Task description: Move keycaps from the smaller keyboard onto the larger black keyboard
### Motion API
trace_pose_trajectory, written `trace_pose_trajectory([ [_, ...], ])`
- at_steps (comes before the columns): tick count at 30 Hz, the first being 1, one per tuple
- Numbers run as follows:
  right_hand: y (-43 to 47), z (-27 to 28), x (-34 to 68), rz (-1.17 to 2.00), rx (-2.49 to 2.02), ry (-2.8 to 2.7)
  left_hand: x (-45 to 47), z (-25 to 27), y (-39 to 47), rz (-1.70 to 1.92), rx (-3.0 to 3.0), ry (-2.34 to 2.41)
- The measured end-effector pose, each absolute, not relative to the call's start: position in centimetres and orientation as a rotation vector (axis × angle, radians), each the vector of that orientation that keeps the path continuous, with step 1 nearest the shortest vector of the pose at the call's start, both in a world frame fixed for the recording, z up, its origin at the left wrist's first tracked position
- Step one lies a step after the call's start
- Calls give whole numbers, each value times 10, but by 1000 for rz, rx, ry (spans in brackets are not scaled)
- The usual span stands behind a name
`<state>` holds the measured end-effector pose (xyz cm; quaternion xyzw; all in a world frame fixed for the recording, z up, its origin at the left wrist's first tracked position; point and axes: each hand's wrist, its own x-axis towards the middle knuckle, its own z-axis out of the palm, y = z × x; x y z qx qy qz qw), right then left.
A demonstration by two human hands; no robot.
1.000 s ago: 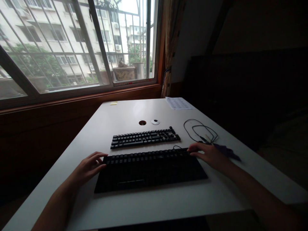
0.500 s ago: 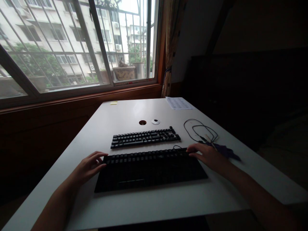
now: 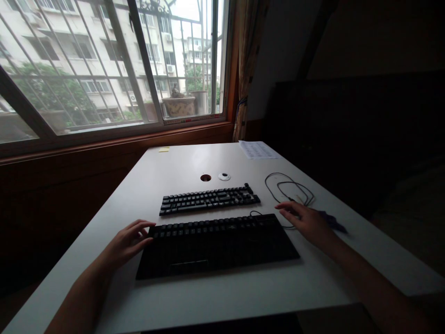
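Observation:
A black keyboard (image 3: 222, 250) lies on the white table, with rows of keycaps along its far side; its near part is too dark to make out keys. At its upper left corner, the thumb and fingertips of my left hand (image 3: 134, 237) hold the edge. My right hand (image 3: 302, 220) hovers off the keyboard's upper right corner, fingers apart with nothing seen in them. Just behind lies a block of black keycaps (image 3: 208, 199) in keyboard order, with a few gaps toward its right end. Beside my right hand is a looped black cable (image 3: 295, 182).
A dark purple cloth (image 3: 333, 222) lies partly hidden behind my right hand. Farther back are a round hole (image 3: 206, 178) in the table, a white ring-shaped cover (image 3: 224, 176), yellow sticky notes (image 3: 164, 149) and printed sheets (image 3: 259, 150). A barred window stands beyond the table.
My right hand has let go of the keyboard's upper right corner and shifted right, toward the cable. The left hand has stayed at the left edge.

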<state>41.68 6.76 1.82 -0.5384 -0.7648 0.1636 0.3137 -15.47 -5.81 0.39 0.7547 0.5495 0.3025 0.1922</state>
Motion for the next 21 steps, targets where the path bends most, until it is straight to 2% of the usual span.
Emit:
trace_pose_trajectory([
  [10,65,-48,403,649,-1363,-1729,-156,3,-57,859,2116,1530],
  [21,61,-52,402,517,-1445,-1842,-159,-2,-56,840,2126,1528],
])
